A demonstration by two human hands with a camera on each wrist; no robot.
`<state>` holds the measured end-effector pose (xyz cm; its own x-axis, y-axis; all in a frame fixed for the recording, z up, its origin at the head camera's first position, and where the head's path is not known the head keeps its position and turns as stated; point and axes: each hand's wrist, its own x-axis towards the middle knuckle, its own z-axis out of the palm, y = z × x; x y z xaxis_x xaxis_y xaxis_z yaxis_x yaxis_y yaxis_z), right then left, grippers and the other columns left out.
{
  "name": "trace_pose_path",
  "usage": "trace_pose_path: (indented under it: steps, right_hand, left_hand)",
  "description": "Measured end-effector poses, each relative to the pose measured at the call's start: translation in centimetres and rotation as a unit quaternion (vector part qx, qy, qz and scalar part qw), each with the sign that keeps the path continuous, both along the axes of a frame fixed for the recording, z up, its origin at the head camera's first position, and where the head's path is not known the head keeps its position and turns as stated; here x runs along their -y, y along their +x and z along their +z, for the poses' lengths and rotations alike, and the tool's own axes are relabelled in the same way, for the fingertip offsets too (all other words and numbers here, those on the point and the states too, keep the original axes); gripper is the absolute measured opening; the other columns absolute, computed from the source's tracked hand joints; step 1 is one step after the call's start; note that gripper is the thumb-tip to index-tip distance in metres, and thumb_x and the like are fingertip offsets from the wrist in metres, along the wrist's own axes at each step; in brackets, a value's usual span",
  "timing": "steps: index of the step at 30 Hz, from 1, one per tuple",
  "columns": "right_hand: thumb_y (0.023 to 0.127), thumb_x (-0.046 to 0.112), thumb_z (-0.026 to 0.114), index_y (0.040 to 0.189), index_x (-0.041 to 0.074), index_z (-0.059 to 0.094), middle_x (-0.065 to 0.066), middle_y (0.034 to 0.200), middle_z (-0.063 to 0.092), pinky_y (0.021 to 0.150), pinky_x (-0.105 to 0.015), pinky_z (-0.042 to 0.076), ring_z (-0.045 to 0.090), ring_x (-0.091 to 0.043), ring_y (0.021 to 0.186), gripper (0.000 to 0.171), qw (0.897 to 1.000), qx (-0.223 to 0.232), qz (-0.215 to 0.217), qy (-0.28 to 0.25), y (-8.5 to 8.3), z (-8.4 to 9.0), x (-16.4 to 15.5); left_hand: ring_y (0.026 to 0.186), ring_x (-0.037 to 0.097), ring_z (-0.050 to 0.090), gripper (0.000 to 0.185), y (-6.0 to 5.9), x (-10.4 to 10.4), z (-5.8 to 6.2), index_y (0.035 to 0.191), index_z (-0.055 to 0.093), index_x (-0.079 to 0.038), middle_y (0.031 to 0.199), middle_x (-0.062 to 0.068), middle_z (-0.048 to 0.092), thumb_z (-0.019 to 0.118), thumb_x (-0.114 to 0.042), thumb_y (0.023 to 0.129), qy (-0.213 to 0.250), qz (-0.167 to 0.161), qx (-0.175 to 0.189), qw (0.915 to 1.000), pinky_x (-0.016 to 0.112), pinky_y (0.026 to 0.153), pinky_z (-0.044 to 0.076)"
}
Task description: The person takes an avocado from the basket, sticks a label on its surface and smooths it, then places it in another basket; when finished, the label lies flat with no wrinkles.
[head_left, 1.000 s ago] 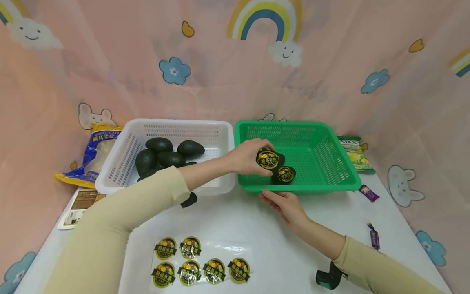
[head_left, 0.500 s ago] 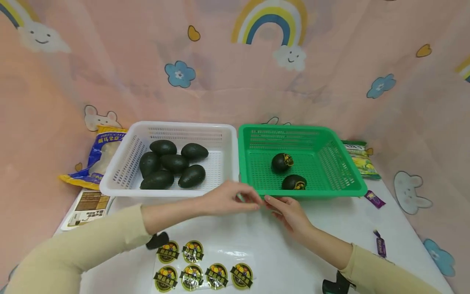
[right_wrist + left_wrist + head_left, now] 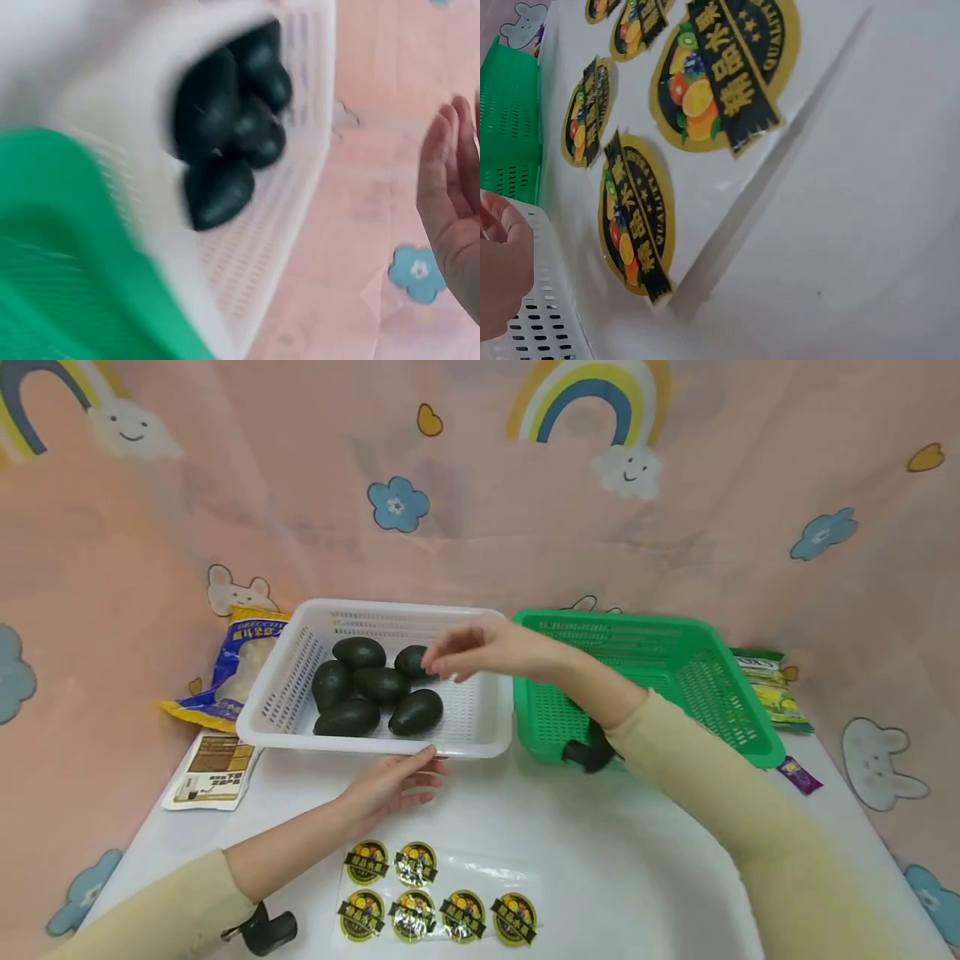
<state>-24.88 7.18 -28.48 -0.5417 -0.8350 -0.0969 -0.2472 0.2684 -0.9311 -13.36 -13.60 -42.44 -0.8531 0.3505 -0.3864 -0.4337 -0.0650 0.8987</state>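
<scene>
Here the right hand (image 3: 480, 652) hovers with loose, empty fingers just above the avocados (image 3: 375, 693) in the white basket (image 3: 480, 718), while the relaxed left hand (image 3: 390, 785) touches its near rim.

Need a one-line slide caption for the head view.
Right hand reaches over avocados in white basket; left hand touches its rim.

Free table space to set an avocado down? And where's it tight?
Bare tabletop lies between the sticker sheet, the green basket and the right sleeve. The white basket has bare floor at its right end, under the right hand. Tight: the avocados fill its left side, and the left hand sits at its front rim.
</scene>
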Motion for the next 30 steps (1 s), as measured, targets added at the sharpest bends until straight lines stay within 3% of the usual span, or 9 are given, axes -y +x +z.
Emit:
trace_pose_path:
  steps: [2, 5, 10, 14, 20, 23, 26, 30]
  right_hand:
    - [0.096, 0.019, 0.063, 0.115, 0.007, 0.065, -0.008, 0.115, 0.064, 0.093, -0.039, 0.050, 0.059, -0.029, 0.105, 0.023, 1.000, 0.001, 0.008, 0.022, -3.0, 0.3, 1.8]
    - [0.096, 0.019, 0.064, 0.118, 0.006, 0.064, -0.006, 0.118, 0.063, 0.094, -0.036, 0.049, 0.058, -0.028, 0.109, 0.026, 0.997, 0.007, -0.004, 0.081, -6.7, -0.7, 4.0]
    - [0.095, 0.016, 0.063, 0.123, 0.006, 0.062, -0.005, 0.124, 0.060, 0.094, -0.037, 0.047, 0.055, -0.021, 0.115, 0.030, 0.982, -0.042, -0.059, 0.177, -10.1, -4.0, 6.0]
    - [0.094, 0.016, 0.063, 0.131, 0.006, 0.058, -0.007, 0.133, 0.055, 0.099, -0.037, 0.043, 0.050, -0.022, 0.121, 0.039, 0.969, -0.101, -0.070, 0.216, -11.0, -6.5, 6.8]
    - [0.089, 0.021, 0.072, 0.142, 0.013, 0.047, -0.008, 0.147, 0.044, 0.108, -0.035, 0.034, 0.037, -0.025, 0.136, 0.059, 0.960, -0.133, -0.039, 0.244, -11.1, -9.5, 7.1]
    - [0.085, 0.022, 0.076, 0.139, 0.016, 0.049, -0.011, 0.145, 0.047, 0.108, -0.037, 0.033, 0.041, -0.026, 0.134, 0.061, 0.955, -0.154, -0.046, 0.247, -11.1, -10.6, 7.2]
    - [0.084, 0.022, 0.078, 0.134, 0.014, 0.051, -0.012, 0.141, 0.049, 0.106, -0.037, 0.036, 0.044, -0.026, 0.130, 0.058, 0.953, -0.170, -0.045, 0.247, -11.0, -10.4, 7.2]
    - [0.085, 0.024, 0.077, 0.133, 0.013, 0.050, -0.011, 0.138, 0.049, 0.102, -0.034, 0.039, 0.045, -0.026, 0.127, 0.056, 0.954, -0.183, -0.014, 0.239, -10.6, -7.4, 6.8]
  left_hand:
    - [0.100, 0.018, 0.062, 0.054, -0.1, -0.1, -0.2, 0.120, 0.062, 0.005, 0.108, 0.006, 0.068, 0.060, -0.043, 0.096, 0.001, 0.004, 0.000, 1.0000, 0.031, 0.086, 0.053]
    - [0.097, 0.018, 0.062, 0.054, -0.2, -0.3, -0.5, 0.120, 0.062, 0.005, 0.103, 0.003, 0.069, 0.060, -0.043, 0.096, -0.005, 0.003, -0.012, 0.9999, 0.030, 0.084, 0.053]
    - [0.093, 0.016, 0.063, 0.054, 0.0, -0.3, -0.4, 0.121, 0.062, 0.006, 0.098, 0.001, 0.070, 0.060, -0.042, 0.096, -0.013, 0.001, -0.015, 0.9998, 0.029, 0.081, 0.053]
    - [0.092, 0.016, 0.063, 0.055, 0.2, -0.2, -0.1, 0.122, 0.062, 0.005, 0.097, 0.000, 0.070, 0.061, -0.043, 0.095, -0.023, 0.002, -0.013, 0.9996, 0.028, 0.080, 0.053]
    - [0.092, 0.015, 0.062, 0.054, 0.4, -0.4, -0.2, 0.122, 0.063, 0.002, 0.097, -0.001, 0.070, 0.061, -0.045, 0.095, -0.031, 0.002, -0.014, 0.9994, 0.027, 0.079, 0.052]
    - [0.090, 0.013, 0.062, 0.053, 0.3, -0.4, -0.4, 0.121, 0.064, 0.001, 0.097, -0.001, 0.070, 0.060, -0.045, 0.095, -0.033, -0.002, -0.019, 0.9993, 0.028, 0.080, 0.052]
    - [0.091, 0.014, 0.062, 0.053, 0.3, -0.3, -0.5, 0.122, 0.064, 0.002, 0.097, -0.001, 0.070, 0.059, -0.044, 0.096, -0.034, -0.007, -0.025, 0.9991, 0.029, 0.082, 0.052]
    - [0.093, 0.016, 0.061, 0.056, 0.0, 0.0, -0.3, 0.125, 0.060, 0.006, 0.097, -0.001, 0.070, 0.058, -0.043, 0.097, -0.037, -0.009, -0.035, 0.9986, 0.031, 0.083, 0.051]
